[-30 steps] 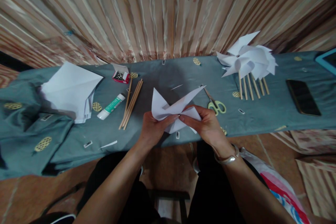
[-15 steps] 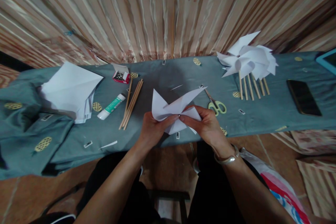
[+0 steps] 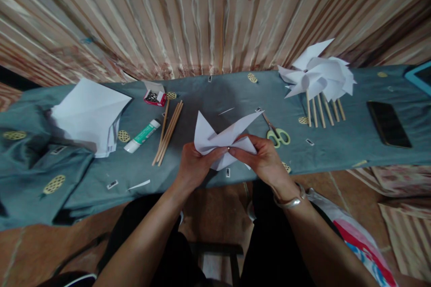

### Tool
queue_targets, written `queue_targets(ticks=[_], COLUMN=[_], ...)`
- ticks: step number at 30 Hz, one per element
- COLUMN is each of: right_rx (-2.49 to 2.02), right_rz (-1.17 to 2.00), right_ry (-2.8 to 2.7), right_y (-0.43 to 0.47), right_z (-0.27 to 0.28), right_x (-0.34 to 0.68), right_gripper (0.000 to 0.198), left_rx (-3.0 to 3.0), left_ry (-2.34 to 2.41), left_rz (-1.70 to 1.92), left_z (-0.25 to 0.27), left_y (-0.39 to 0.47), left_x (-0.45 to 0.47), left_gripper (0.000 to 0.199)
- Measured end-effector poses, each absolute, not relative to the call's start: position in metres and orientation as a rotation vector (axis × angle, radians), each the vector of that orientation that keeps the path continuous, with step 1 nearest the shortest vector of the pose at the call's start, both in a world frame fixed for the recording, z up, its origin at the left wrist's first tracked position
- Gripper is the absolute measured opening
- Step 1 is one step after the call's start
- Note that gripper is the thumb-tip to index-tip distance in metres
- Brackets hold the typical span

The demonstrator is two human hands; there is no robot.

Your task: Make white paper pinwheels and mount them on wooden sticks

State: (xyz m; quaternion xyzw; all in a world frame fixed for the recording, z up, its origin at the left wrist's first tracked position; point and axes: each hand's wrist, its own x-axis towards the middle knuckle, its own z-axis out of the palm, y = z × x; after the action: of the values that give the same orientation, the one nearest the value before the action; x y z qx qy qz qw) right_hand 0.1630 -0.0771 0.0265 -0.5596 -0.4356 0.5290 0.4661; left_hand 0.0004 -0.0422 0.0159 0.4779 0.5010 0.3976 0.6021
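Note:
A white paper pinwheel (image 3: 232, 135) is held between my two hands over the table's near edge, its pointed blades standing up. My left hand (image 3: 197, 163) grips its left side, the thumb pressed at the middle. From the right, my right hand (image 3: 262, 157) pinches the paper, its thumb tip almost meeting the left one. A small shiny metal dot (image 3: 228, 148) shows between the thumbs at the pinwheel's centre. My fingers behind the paper are mostly hidden. Scissors with light green handles (image 3: 278, 137) lie just beyond my right hand.
On the green cloth (image 3: 215, 92) lie wooden sticks (image 3: 170, 134), a glue stick (image 3: 142, 136), an open red box of metal pins (image 3: 155, 97) and stacked white paper (image 3: 90, 114). Farther right are finished pinwheels on sticks (image 3: 319, 74), a phone (image 3: 389, 124) and a blue-edged tablet (image 3: 419, 78).
Almost nothing differs. Both hands keep the pinwheel pinched at its centre, and the whole view has shifted very slightly.

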Motion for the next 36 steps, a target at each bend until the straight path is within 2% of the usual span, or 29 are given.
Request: queue_targets(ticks=[28, 36], right_rx=[-1.383, -1.399], right_rz=[1.304, 1.251], right_ry=[-0.988, -1.038], right_y=[-0.0752, -0.0746], right_z=[0.0227, 0.0231], right_x=[0.1572, 0.1591], right_gripper=[0.017, 0.015], left_rx=[1.055, 0.972], left_ry=[1.118, 1.084], left_rz=[0.928, 0.918], left_z=[0.0144, 0.0139], left_y=[-0.0422, -0.0423], left_x=[0.0012, 0.0028], left_gripper=[0.019, 0.026])
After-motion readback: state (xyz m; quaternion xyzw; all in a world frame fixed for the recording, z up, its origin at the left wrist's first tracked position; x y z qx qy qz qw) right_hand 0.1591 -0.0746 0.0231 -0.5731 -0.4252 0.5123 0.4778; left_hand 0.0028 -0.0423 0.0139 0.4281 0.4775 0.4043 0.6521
